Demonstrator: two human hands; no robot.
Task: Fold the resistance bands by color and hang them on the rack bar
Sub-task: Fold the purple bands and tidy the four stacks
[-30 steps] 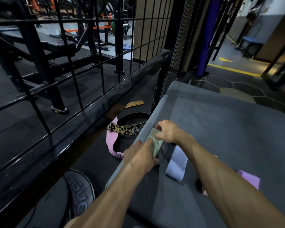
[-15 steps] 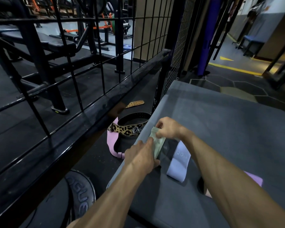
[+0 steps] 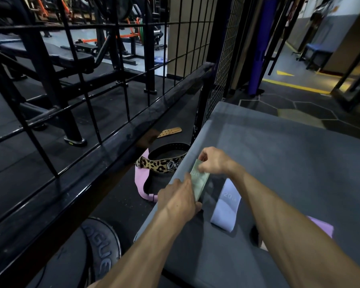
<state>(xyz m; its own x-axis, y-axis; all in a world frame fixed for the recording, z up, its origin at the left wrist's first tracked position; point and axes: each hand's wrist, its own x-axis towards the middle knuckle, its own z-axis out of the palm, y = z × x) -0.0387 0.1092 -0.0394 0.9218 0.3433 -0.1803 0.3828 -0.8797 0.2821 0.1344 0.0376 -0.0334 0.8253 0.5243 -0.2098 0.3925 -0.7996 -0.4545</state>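
Grey padded box (image 3: pixel 279 163) beside black rack bar (image 3: pixel 104 150). Lavender band (image 3: pixel 227 206) lies flat on box, R of hands. Green band (image 3: pixel 199 179) at box's L edge: R hand (image 3: pixel 213 162) pinches top, L hand (image 3: pixel 180 197) grips lower end.

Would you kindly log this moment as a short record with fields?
surface: grey padded box
left hand: grips the green band's near end
right hand: pinches its far end
green band: folded, on the box's left edge
lavender band: flat on the box, untouched
floor: pink band, leopard-print belt
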